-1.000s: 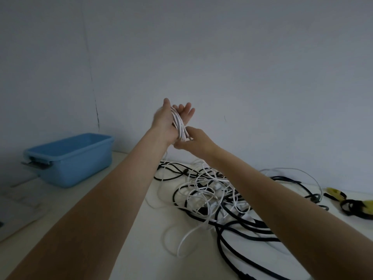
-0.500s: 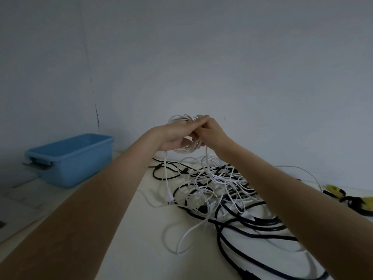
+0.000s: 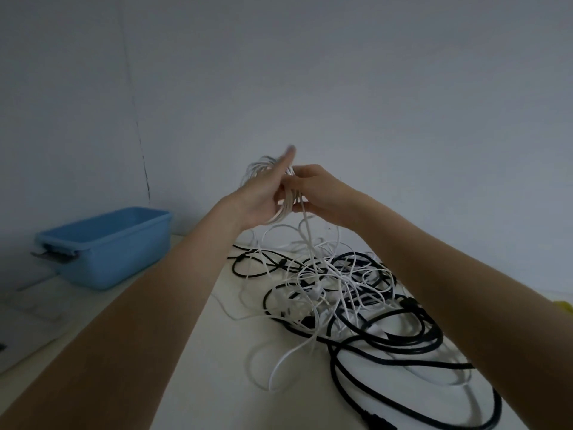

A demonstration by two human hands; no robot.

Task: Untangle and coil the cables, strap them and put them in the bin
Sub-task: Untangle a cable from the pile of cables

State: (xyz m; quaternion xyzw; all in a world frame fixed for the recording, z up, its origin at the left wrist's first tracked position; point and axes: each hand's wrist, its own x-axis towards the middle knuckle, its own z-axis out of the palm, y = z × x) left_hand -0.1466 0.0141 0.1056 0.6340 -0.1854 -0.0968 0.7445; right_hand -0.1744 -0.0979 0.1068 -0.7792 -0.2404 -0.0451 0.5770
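Observation:
A white cable coil (image 3: 286, 209) is wound round my left hand (image 3: 263, 197), whose fingers point up and away, raised above the table. My right hand (image 3: 313, 190) pinches the white cable at the coil, fingers curled on the strand. From there the loose white strand drops into a tangled pile of white and black cables (image 3: 341, 293) on the white table (image 3: 186, 367). The blue bin (image 3: 105, 243) stands at the left, apart from both hands.
A thick black cable (image 3: 403, 395) loops toward the near right table edge. A yellow object (image 3: 562, 305) peeks out behind my right forearm. A flat white sheet (image 3: 28, 324) lies at the left near the bin. The wall stands close behind.
My left hand first dropped and tilted forward, then turned upright again with the coil on it. My right hand carried the strand over the coil. The view shifted slightly.

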